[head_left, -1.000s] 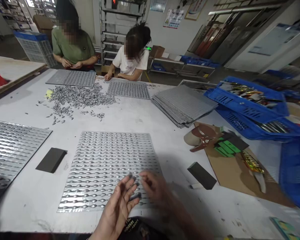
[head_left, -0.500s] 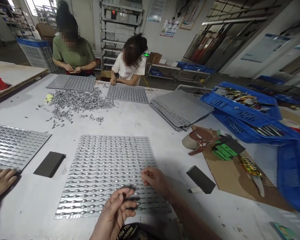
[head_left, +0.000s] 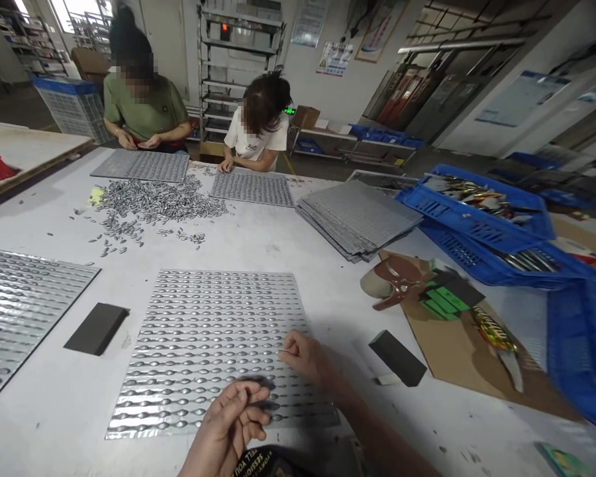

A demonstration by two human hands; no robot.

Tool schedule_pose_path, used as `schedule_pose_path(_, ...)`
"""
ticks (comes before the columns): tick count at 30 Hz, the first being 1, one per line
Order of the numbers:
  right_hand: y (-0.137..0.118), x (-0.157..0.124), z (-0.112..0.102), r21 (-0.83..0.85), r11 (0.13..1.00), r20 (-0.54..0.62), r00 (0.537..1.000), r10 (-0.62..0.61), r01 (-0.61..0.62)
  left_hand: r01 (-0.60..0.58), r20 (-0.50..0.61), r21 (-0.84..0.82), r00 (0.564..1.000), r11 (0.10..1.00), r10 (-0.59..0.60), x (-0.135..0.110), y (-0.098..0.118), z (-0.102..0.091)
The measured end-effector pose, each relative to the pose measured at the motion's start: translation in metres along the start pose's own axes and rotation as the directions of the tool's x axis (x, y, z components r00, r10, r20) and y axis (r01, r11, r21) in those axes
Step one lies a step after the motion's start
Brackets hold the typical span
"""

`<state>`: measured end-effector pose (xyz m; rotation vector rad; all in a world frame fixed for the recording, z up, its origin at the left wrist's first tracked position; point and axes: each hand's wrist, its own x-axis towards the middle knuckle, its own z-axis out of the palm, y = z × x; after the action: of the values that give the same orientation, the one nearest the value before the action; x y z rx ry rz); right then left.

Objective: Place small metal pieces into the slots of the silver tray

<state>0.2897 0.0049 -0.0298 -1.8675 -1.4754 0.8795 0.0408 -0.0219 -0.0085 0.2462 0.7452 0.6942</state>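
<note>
The right hand (head_left: 305,358) is pinching at a slot in the metal tray (head_left: 213,344) lying near the table's (head_left: 278,238) front edge, while the left hand (head_left: 233,424) is cupping small pieces (hard to see which). Seating pieces seems underway; next calls for aligning one with an empty slot.

The person's 2 hands are bare: the left hand (head_left: 231,424) and right hand (head_left: 305,358) show no gloves, rings or watch. Both forearms are uncovered, with no sleeve in view. Below the left wrist lies a dark garment (head_left: 265,462) printed with yellowish capital lettering, partly legible as "SESSION".
</note>
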Motion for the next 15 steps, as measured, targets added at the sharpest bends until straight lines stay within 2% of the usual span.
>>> schedule_pose_path(4, -0.003, 0.004, -0.008, 0.020, 0.998, -0.005, 0.998, -0.062, 0.062, 0.009, 0.004, 0.015, 1.000, 1.000, -0.009, -0.001, 0.002, 0.000)
schedule_pose_path(7, -0.003, 0.006, -0.003, -0.010, 0.993, -0.031, 0.993, -0.115, 0.115, 0.013, 0.004, 0.030, 1.000, 0.999, -0.013, -0.001, 0.003, -0.002)
schedule_pose_path(13, 0.012, 0.012, 0.020, -0.079, 0.994, -0.092, 0.992, -0.087, 0.080, -0.010, 0.019, 0.001, 1.000, 1.000, 0.010, 0.010, -0.010, -0.009)
schedule_pose_path(15, 0.016, 0.016, 0.023, -0.100, 0.993, -0.087, 0.994, -0.071, 0.063, 0.013, 0.043, 0.011, 0.999, 1.000, -0.013, 0.012, -0.003, -0.011)
